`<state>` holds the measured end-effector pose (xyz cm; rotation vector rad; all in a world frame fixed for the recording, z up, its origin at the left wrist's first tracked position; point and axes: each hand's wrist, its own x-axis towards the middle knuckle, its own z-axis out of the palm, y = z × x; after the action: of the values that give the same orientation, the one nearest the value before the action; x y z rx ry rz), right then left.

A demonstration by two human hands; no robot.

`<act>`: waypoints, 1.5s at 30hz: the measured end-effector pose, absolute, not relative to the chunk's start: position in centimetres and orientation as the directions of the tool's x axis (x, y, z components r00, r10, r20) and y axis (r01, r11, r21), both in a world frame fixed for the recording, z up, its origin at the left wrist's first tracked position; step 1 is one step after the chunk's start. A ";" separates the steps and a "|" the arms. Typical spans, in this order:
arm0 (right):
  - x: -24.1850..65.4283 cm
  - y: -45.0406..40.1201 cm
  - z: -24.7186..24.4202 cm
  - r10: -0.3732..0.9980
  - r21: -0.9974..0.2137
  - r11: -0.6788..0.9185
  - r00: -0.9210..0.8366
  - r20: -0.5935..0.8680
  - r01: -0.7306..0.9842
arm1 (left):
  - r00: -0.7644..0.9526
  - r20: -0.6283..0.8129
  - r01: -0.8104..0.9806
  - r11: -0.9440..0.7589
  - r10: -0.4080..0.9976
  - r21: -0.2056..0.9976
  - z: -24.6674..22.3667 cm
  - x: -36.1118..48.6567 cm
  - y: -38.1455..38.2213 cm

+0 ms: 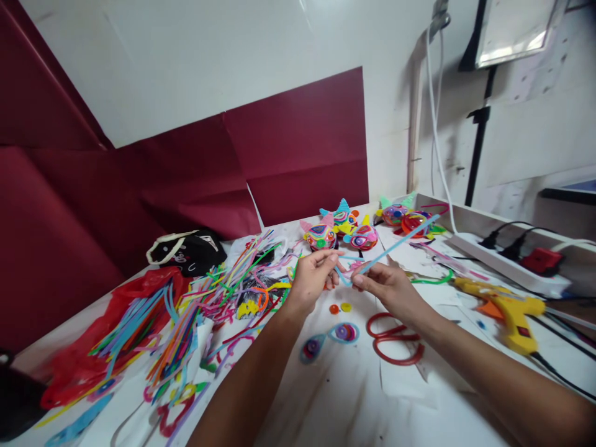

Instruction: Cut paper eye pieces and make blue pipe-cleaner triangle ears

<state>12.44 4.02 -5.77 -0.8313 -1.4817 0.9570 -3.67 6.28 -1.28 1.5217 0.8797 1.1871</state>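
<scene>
Both hands work above the middle of the white table (pixel 298 403), holding a light blue, fuzzy pipe cleaner (pixel 400 246) between them. The left hand (pixel 316 279) pinches its bent part between thumb and fingers; the right hand (pixel 384 287) is closed on it with thumb and forefinger, and a long straight length slants up and away to the right. Just below the hands lie a small orange disc (pixel 334 308) and a small yellow disc (pixel 346 307), side by side. Nearer the person are two teardrop-shaped coiled pieces (pixel 344 333) with light blue rims, their narrow ends facing each other. A pair of scissors with red loop handles (pixel 395 338) lies to their right, beside the right forearm. Farther right are a yellow glue gun (pixel 519 310) and, behind it, a white power strip (pixel 512 264) with black plugs and a red one. To the left, a heap of multicoloured pipe cleaners (pixel 186 329) spreads beside and over a red plastic bag (pixel 88 341), with a black fabric pouch (pixel 190 253) behind. Several colourful eared ornaments (pixel 321 234) stand beyond the hands, near the wall.
</scene>
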 end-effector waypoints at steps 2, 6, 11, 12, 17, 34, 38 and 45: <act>12.5 4.0 -5.5 0.919 -0.924 0.381 -0.106 0.380 -0.014 | 0.273 0.253 -0.016 -0.259 0.928 0.966 -1.1 -3.8 6.3; 12.6 3.8 -4.9 0.943 -0.946 0.320 -0.080 0.324 -0.051 | 0.286 0.248 -0.014 -0.255 0.926 0.967 -1.0 -4.1 6.2; 12.9 3.9 -4.9 0.946 -0.950 0.302 -0.096 0.309 -0.078 | 0.294 0.242 -0.021 -0.247 0.925 0.969 -1.0 -4.3 6.3; 13.0 4.0 -4.9 0.945 -0.949 0.305 -0.098 0.312 -0.077 | 0.295 0.244 -0.018 -0.250 0.924 0.968 -1.0 -4.3 6.3; 13.4 4.3 -5.0 0.950 -0.950 0.294 -0.074 0.303 -0.103 | 0.313 0.239 0.001 -0.252 0.919 0.968 -1.0 -4.4 6.3; 13.4 4.3 -4.7 0.955 -0.943 0.283 -0.038 0.293 -0.175 | 0.340 0.239 0.070 -0.277 0.910 0.958 -0.7 -4.5 6.0; 13.5 4.1 -4.5 0.957 -0.949 0.275 -0.051 0.286 -0.154 | 0.338 0.236 0.076 -0.277 0.911 0.958 -0.7 -4.5 6.0; 13.6 4.3 -4.9 0.958 -0.955 0.274 -0.059 0.282 -0.116 | 0.335 0.230 0.089 -0.273 0.914 0.958 -0.6 -4.4 5.9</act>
<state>13.60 4.30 -4.88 -0.8869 -1.3038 1.1000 -4.45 5.92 -0.58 1.6345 0.9206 1.0715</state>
